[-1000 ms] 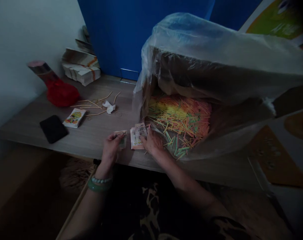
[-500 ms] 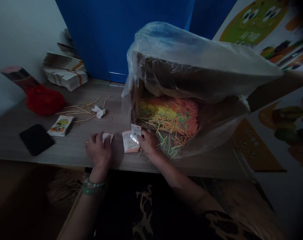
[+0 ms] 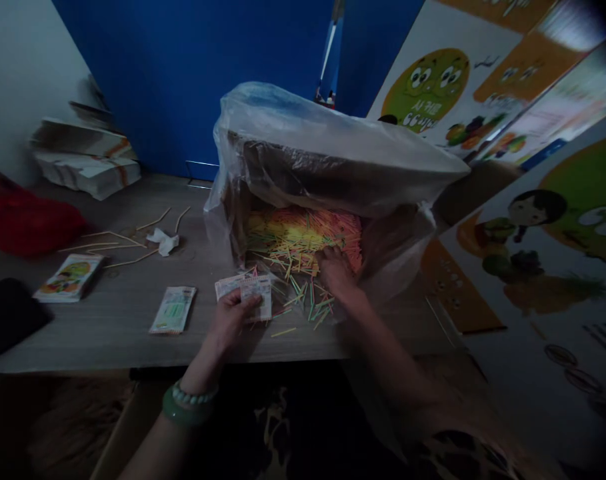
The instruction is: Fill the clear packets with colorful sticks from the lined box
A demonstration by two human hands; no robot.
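My left hand (image 3: 235, 317) pinches a small clear-and-white printed packet (image 3: 259, 295) between thumb and fingers. It is over a similar packet (image 3: 226, 287) at the near left edge of the plastic-lined box. My right hand (image 3: 335, 270) reaches into the box, its bent fingers among thin coloured sticks (image 3: 293, 237) in yellow, green, orange and pink. Its fingertips are hidden in the pile, so I cannot tell whether they grip any. A filled-looking printed packet (image 3: 173, 310) lies on the table left of my left hand.
Clear plastic (image 3: 343, 133) lines the tilted box and drapes over its rim. Loose sticks (image 3: 307, 300) spill towards the table edge. At left are a stack of printed packets (image 3: 70, 277), a black pad (image 3: 13, 313), rubber bands with crumpled paper (image 3: 163, 241), a red bag (image 3: 30, 220) and bundled cards (image 3: 87, 167).
My right hand has let go of the packet and moved right into the sticks. My left hand left its packet on the table and now holds one by the box. The view has shifted right.
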